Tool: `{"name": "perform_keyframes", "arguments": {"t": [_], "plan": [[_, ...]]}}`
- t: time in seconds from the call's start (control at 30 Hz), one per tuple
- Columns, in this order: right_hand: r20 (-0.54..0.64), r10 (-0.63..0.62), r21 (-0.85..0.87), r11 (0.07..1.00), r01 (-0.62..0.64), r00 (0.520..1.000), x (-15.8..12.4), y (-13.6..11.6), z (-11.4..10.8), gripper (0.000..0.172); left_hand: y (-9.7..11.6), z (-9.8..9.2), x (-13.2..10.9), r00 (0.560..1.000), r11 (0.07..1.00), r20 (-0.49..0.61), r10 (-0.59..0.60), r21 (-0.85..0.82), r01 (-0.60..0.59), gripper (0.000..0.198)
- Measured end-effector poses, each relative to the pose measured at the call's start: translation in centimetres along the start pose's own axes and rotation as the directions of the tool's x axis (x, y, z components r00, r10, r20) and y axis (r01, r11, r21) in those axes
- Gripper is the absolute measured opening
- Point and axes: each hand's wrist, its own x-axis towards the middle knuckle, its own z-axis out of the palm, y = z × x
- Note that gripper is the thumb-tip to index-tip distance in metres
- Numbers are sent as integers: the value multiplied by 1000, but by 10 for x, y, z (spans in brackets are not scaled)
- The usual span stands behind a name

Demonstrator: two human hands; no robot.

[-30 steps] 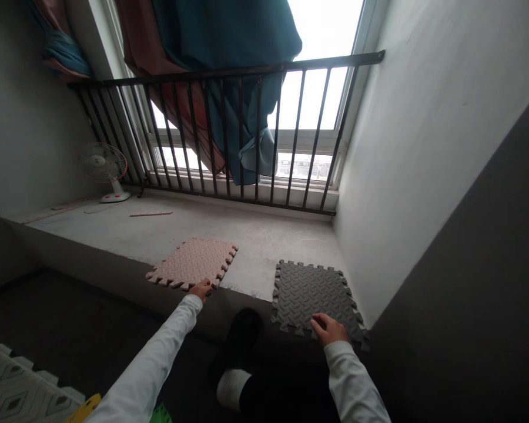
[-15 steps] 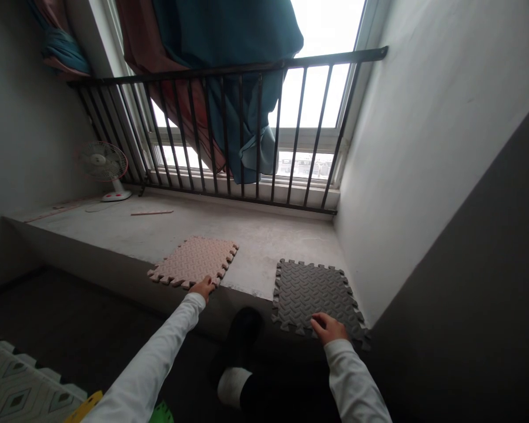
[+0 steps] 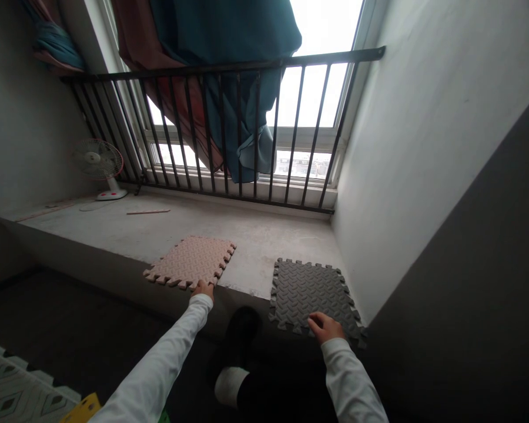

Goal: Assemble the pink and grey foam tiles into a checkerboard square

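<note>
Two interlocking foam mat tiles lie on a raised concrete ledge (image 3: 255, 235) below a window. My left hand (image 3: 203, 288) grips the near edge of the pink tile (image 3: 189, 261), fingers closed on it. A hand's width to the right lies the dark grey tile (image 3: 311, 291), hanging slightly over the ledge's front edge. My right hand (image 3: 322, 327) rests on its near edge with fingers curled onto it. Both arms wear white sleeves.
A black metal railing (image 3: 229, 126) runs along the window behind the ledge, with teal and reddish curtains (image 3: 229, 53) hanging over it. A small white fan (image 3: 97, 167) stands at the ledge's far left. My foot in a dark slipper (image 3: 240, 341) is below. A wall rises at right.
The view has shifted slightly to the right and both hands stay on their tiles; the pink tile has slid a little leftward along the ledge.
</note>
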Motion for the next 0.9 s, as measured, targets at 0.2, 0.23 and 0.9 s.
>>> {"name": "perform_keyframes", "arguments": {"t": [0.2,0.23,0.9], "plan": [[0,24,7,1000,-24,1000,0,0,2,21,-2,-2,6,995,1000,98,4,-25,-2,27],[1,27,9,1000,-28,1000,1,1,3,21,-2,-2,7,994,1000,104,15,-28,-12,27],[-121,241,158,962,-221,963,20,45,-4,26,19,4,-30,992,993,-121,42,-109,-55,35]]}}
